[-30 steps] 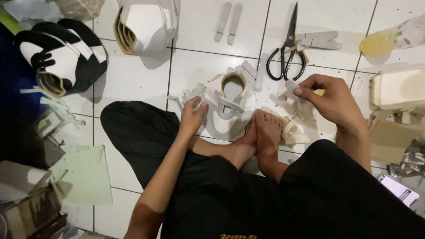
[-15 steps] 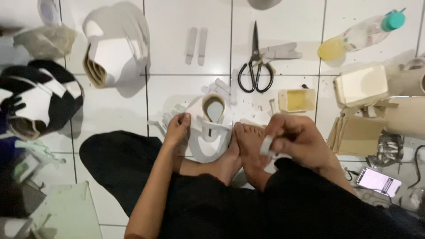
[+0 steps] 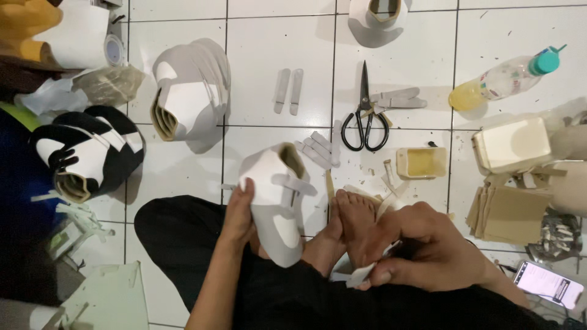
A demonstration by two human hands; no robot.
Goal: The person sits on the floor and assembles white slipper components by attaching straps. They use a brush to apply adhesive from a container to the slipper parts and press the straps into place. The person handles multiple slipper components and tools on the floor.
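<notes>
I sit cross-legged on a white tiled floor with bare feet in front of me. My left hand grips a white and grey shoe upper by its left side and holds it up, tilted, with its opening facing away. My right hand is closed near my feet, pinching a small pale strip piece between thumb and fingers. Several loose grey strips lie just beyond the shoe upper.
Black-handled scissors and a small tray of yellow glue lie ahead. A bottle of yellow liquid is at the right. Stacks of white-grey and black-white shoe uppers are left. A phone lies right.
My left hand has lifted the shoe upper off the floor and turned it. My right hand came back from the far right to my feet with a small strip in it.
</notes>
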